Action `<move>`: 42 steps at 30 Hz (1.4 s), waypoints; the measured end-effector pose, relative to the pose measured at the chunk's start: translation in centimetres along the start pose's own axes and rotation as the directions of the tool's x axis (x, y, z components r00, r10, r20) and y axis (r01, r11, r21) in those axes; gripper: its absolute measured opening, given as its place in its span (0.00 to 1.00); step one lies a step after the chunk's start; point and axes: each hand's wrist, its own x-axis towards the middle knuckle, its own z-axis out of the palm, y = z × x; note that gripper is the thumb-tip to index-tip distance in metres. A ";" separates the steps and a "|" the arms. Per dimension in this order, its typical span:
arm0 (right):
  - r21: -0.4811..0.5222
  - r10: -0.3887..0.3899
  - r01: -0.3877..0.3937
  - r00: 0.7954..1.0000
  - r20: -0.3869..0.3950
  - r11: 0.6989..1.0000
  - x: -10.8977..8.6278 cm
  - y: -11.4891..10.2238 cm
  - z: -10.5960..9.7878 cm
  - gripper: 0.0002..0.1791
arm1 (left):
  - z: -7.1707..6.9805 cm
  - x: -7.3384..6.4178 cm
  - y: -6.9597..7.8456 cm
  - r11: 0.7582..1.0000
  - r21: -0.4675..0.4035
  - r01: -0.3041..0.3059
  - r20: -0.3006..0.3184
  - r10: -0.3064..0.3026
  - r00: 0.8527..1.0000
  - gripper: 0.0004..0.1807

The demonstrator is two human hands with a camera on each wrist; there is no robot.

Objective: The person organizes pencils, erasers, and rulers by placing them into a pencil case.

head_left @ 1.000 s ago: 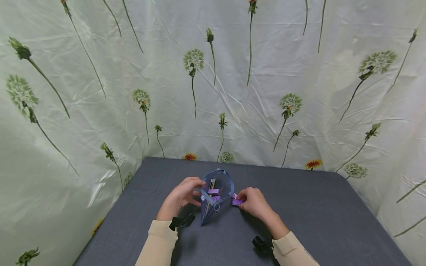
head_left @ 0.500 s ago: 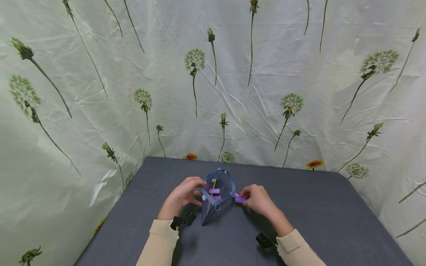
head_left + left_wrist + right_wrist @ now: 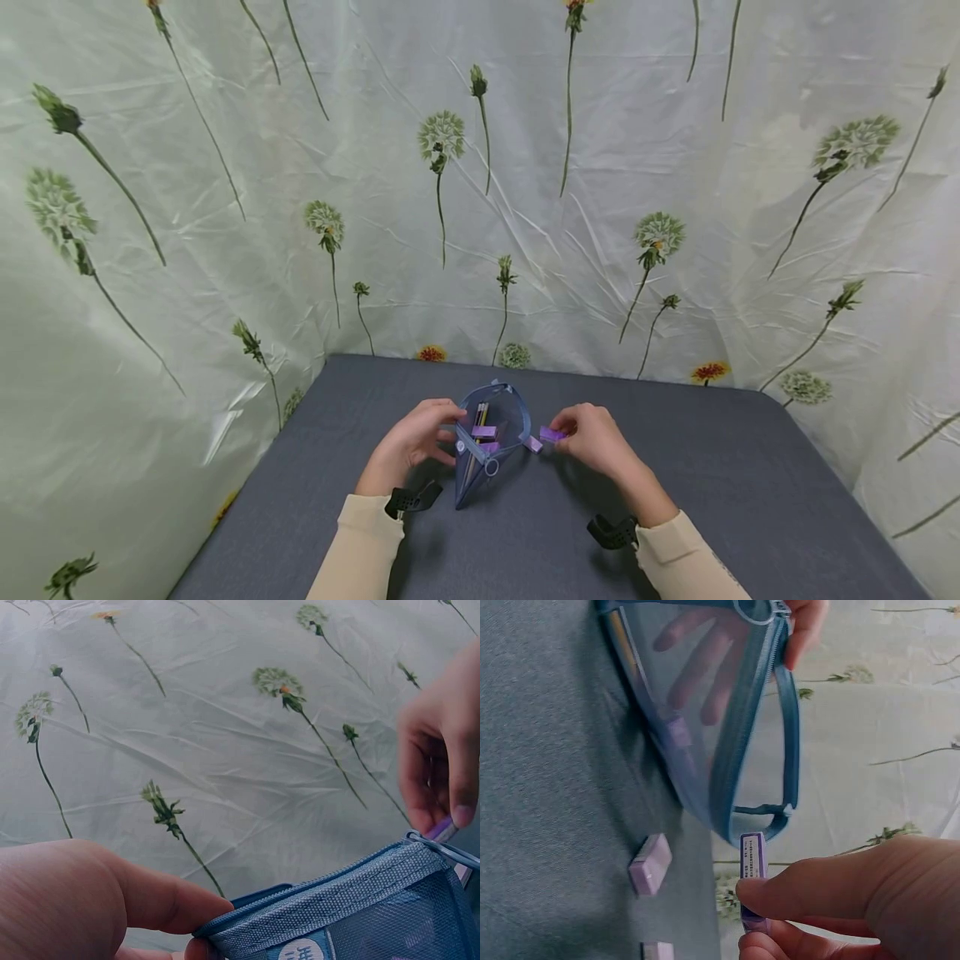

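A blue mesh pencil case (image 3: pixel 472 475) stands with its zip mouth spread wide. My left hand (image 3: pixel 420 433) pinches its rim (image 3: pixel 300 909) between thumb and fingers on the left side. Inside lie several pencils (image 3: pixel 481 414) and two purple erasers (image 3: pixel 484 432). To the right of the case, my right hand (image 3: pixel 596 442) pinches a small purple eraser (image 3: pixel 753 859) with a printed label, thumb on one face and fingers beneath. The held eraser is raised beside the mouth of the case, outside it.
On the dark grey tabletop (image 3: pixel 720 500) a loose eraser (image 3: pixel 651 864) lies close by the case. Another eraser (image 3: pixel 658 951) shows at the lower edge of the right wrist view. A white flower-print curtain (image 3: pixel 375 208) hangs behind the table.
My right hand has picked up an eraser from beside the case and lifted it up and slightly to the right. The left hand keeps its hold on the rim.
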 end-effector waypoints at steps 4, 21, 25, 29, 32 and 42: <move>0.018 -0.007 0.008 1.000 -0.003 1.000 0.1 -0.6 -0.3 0.11 | -0.1 0.0 -0.3 1.000 0.003 -0.001 0.003 0.001 1.000 0.14; 0.051 -0.106 0.105 0.994 0.027 0.993 1.3 -4.5 -0.3 0.09 | -0.3 0.0 -0.1 0.999 -0.031 0.004 0.044 -0.002 0.999 0.15; 0.048 -0.129 0.128 0.991 0.034 0.991 1.6 -5.2 0.1 0.10 | -0.3 0.1 -0.1 0.999 -0.045 0.012 0.048 -0.010 0.999 0.15; 0.041 -0.144 0.142 0.988 0.047 0.989 1.8 -5.7 0.5 0.10 | -0.3 0.1 -0.2 0.999 -0.049 0.010 0.058 -0.007 0.998 0.15; 0.040 -0.151 0.149 0.987 0.059 0.988 2.0 -6.0 0.8 0.09 | -0.3 0.1 -0.3 0.999 -0.040 0.006 0.061 -0.004 0.998 0.15; 0.007 -0.176 0.177 0.978 0.112 0.984 3.1 -6.8 2.0 0.09 | -0.1 -0.4 0.2 1.000 -0.016 0.007 0.061 -0.006 0.998 0.13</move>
